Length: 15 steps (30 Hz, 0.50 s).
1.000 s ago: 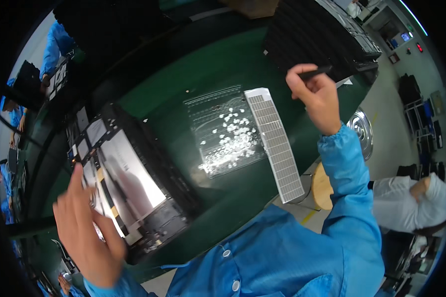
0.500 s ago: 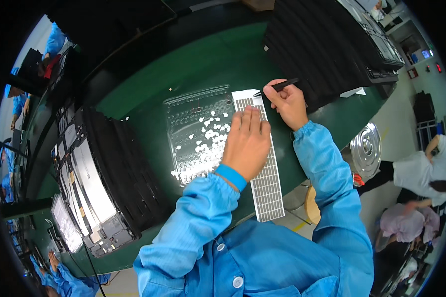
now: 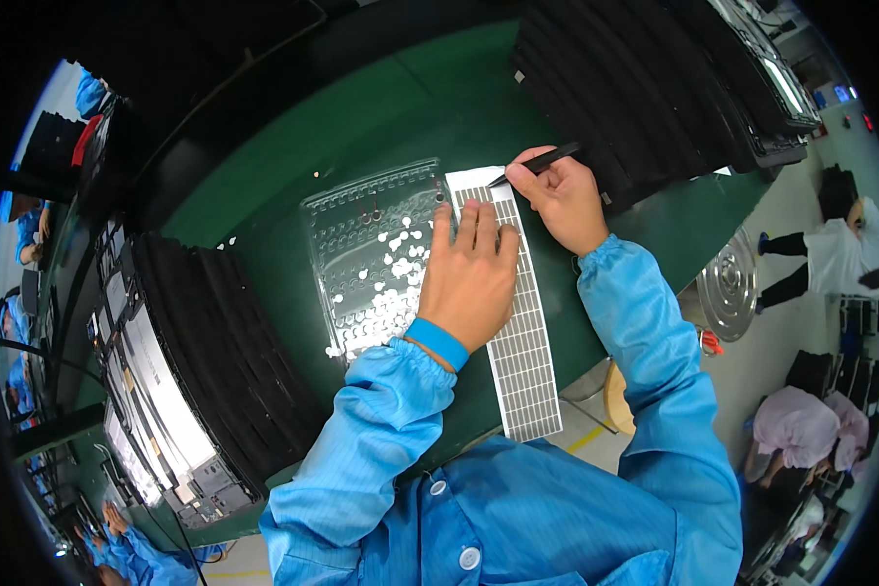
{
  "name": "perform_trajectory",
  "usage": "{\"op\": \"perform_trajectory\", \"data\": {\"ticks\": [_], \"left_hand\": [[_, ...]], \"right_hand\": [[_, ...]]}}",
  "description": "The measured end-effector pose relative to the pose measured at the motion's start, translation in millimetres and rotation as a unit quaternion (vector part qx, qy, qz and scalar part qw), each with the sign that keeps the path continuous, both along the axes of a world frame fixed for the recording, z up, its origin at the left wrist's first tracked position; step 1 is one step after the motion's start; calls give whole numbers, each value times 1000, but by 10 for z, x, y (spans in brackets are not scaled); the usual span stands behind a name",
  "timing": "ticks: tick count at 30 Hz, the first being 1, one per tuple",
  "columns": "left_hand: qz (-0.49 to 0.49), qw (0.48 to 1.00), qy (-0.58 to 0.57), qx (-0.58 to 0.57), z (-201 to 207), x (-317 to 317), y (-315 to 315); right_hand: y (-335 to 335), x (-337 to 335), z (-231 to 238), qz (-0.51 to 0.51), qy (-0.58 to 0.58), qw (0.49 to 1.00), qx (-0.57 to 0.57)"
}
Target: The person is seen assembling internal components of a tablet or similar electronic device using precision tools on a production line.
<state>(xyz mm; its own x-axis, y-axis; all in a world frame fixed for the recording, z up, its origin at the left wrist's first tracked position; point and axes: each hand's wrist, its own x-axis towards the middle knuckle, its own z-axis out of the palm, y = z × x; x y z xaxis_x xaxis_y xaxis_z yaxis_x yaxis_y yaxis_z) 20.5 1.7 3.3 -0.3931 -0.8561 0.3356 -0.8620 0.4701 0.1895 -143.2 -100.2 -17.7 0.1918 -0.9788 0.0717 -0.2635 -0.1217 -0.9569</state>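
Blue-sleeved, steadying gridded sheet (image 3: 527,361) under spread left hand (image 3: 469,283), gripping tweezers (image 3: 563,154) in right hand (image 3: 568,203) at twelve-o'clock end; seemingly used there, full below.

The tweezers (image 3: 555,155) in the right hand (image 3: 565,202) look matt. Below that grip, the label sheet (image 3: 521,337) looks like smooth paper; left of it, the tray (image 3: 332,246) is glossy, clear plastic. Right of the grip, a round seat (image 3: 728,288) shines — like metal — and the sleeve (image 3: 640,313) behind is creased cloth.
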Motion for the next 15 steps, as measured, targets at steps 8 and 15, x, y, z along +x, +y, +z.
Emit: {"op": "perform_trajectory", "data": {"ticks": [8,15], "left_hand": [[5,1000,-9,0,-4,-17,5],[7,1000,-6,5,-28,-23,-18]], "right_hand": [[5,-1,-2,3,-1,1000,7],[44,15,69,5,-48,999,4]]}}
